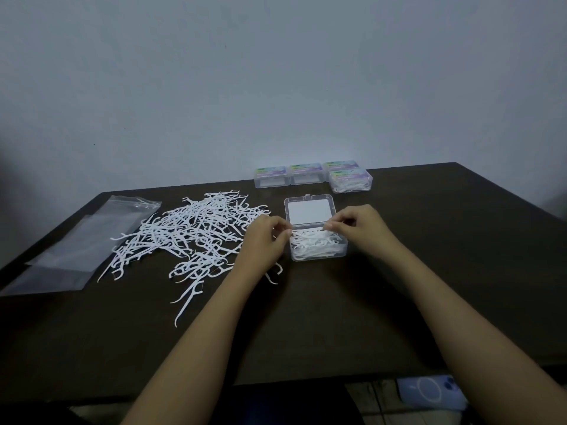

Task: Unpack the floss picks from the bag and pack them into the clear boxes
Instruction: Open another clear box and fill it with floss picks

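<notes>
A heap of white floss picks (196,237) is spread over the dark table (429,271), left of centre. An open clear box (317,250) stands to its right, lid (309,210) tipped back, with several picks inside. My left hand (264,240) is at the box's left edge and my right hand (362,225) at its right edge. Both pinch the ends of a small bunch of picks (308,232) held across the top of the box. The emptied clear bag (82,243) lies flat at the far left.
Several closed clear boxes (306,174) with coloured labels stand in a row at the table's back edge; the rightmost front one (351,180) holds picks. A few stray picks (188,297) lie nearer me. A phone (429,391) lies below the table's front edge.
</notes>
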`<state>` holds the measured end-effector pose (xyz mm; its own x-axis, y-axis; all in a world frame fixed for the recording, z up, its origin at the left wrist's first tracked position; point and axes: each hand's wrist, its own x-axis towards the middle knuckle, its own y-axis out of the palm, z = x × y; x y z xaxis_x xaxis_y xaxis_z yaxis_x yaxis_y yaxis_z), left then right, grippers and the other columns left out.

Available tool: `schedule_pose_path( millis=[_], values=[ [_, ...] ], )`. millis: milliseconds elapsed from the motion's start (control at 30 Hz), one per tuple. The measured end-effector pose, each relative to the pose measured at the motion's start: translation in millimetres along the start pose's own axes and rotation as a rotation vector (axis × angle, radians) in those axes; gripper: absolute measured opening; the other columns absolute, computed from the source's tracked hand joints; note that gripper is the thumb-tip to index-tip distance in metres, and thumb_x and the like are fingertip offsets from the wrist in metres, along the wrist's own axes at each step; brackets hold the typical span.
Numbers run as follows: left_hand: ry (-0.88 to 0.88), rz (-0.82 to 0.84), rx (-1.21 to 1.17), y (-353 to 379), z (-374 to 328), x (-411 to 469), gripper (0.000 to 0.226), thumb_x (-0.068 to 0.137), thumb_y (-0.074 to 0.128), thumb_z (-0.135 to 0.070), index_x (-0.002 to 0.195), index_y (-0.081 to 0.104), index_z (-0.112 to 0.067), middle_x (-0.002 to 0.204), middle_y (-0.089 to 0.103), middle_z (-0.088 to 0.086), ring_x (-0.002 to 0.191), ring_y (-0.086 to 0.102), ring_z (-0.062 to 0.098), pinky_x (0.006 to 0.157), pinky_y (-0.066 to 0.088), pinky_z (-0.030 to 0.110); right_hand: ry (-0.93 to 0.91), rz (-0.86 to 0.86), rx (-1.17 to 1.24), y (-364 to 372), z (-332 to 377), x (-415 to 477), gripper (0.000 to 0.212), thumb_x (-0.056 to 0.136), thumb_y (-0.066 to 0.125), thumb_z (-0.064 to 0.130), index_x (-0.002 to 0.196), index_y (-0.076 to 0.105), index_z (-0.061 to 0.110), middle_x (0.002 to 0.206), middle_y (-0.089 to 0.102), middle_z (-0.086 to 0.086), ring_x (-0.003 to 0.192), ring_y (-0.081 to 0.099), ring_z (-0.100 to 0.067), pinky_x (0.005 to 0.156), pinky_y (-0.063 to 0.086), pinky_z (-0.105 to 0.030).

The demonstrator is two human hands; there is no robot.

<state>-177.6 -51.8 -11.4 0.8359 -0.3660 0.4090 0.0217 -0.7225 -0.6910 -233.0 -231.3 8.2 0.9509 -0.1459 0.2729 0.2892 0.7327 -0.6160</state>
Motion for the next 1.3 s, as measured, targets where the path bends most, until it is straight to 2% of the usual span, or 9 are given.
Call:
schedule_pose_path(
  millis=[100,300,500,567,600,767,900,1067,1300],
  values=[
    [-0.017,0.032,-0.017,1,2,0,0.015,0.087,0.060,-0.008,0.098,0.069,-0.005,0.094,0.068,0.008,0.077,0.052,0.009,0.067,0.033,0.011,-0.043,0.030,-0.047,4,-1,-1,0.014,0.081,0.069,0.013,0.093,0.073,0.006,0.089,0.069,-0.004,0.078,0.059,-0.012,0.077,0.049,-0.030],
    [-0.043,-0.023,-0.066,1,1,0,0.012,0.084,0.063,-0.005,0.093,0.072,-0.004,0.091,0.070,0.005,0.076,0.055,0.006,0.066,0.036,-0.003,-0.094,0.080,-0.104,4,-2,0,0.015,0.078,0.071,0.014,0.092,0.075,0.009,0.083,0.068,-0.001,0.066,0.050,-0.004,0.062,0.039,-0.011],
    [-0.089,-0.157,-0.162,-7,-1,1,0.011,0.084,0.062,-0.006,0.085,0.072,-0.010,0.071,0.063,-0.006,0.063,0.054,-0.003,0.065,0.043,0.010,-0.120,-0.091,-0.106,-1,-1,4,0.014,0.080,0.068,0.017,0.092,0.074,0.013,0.076,0.057,0.015,0.073,0.049,-0.004,0.066,0.040,-0.012],
    [-0.115,-0.207,-0.224,-10,-2,0,0.011,0.085,0.061,-0.007,0.084,0.071,-0.013,0.068,0.059,-0.013,0.064,0.054,-0.002,0.066,0.048,0.022,-0.121,-0.065,-0.082,-6,0,3,0.012,0.080,0.068,0.017,0.091,0.074,0.013,0.074,0.057,0.018,0.072,0.052,-0.003,0.062,0.042,-0.008],
    [-0.116,-0.216,-0.237,-11,-3,0,0.012,0.085,0.061,-0.007,0.083,0.070,-0.014,0.067,0.058,-0.015,0.064,0.054,-0.004,0.066,0.047,0.018,-0.117,-0.030,-0.071,-8,0,2,0.012,0.080,0.068,0.016,0.091,0.073,0.013,0.073,0.058,0.018,0.072,0.053,-0.003,0.061,0.042,-0.007],
    [-0.108,-0.174,-0.263,-5,-7,-2,0.009,0.085,0.062,-0.009,0.084,0.070,-0.014,0.067,0.059,-0.014,0.062,0.053,-0.009,0.058,0.040,0.006,-0.065,0.070,-0.065,-14,-4,0,0.010,0.080,0.069,0.016,0.088,0.074,0.012,0.074,0.065,0.011,0.072,0.060,-0.006,0.065,0.046,-0.011],
    [-0.129,-0.096,-0.305,2,-7,-3,0.007,0.086,0.062,-0.011,0.084,0.067,-0.016,0.069,0.063,-0.004,0.066,0.057,0.004,0.067,0.045,0.018,-0.052,0.113,-0.085,-9,-5,1,0.008,0.080,0.070,0.015,0.086,0.073,0.011,0.082,0.071,-0.001,0.072,0.063,-0.010,0.072,0.051,-0.021],
    [-0.108,-0.025,-0.306,7,-8,-4,0.008,0.086,0.061,-0.009,0.083,0.063,-0.015,0.067,0.063,-0.006,0.058,0.058,-0.010,0.060,0.044,0.004,-0.088,0.159,-0.162,-2,1,-1,0.012,0.081,0.069,0.015,0.090,0.074,0.010,0.072,0.059,0.014,0.067,0.052,0.000,0.062,0.040,-0.002],
    [-0.105,-0.012,-0.252,9,-7,-4,0.009,0.083,0.065,-0.011,0.078,0.065,-0.018,0.069,0.061,-0.008,0.062,0.053,0.004,0.061,0.041,0.009,-0.131,0.143,-0.234,-2,-1,0,0.018,0.079,0.069,0.028,0.091,0.075,0.016,0.076,0.058,0.014,0.073,0.043,-0.001,0.061,0.034,-0.010]
  ],
)
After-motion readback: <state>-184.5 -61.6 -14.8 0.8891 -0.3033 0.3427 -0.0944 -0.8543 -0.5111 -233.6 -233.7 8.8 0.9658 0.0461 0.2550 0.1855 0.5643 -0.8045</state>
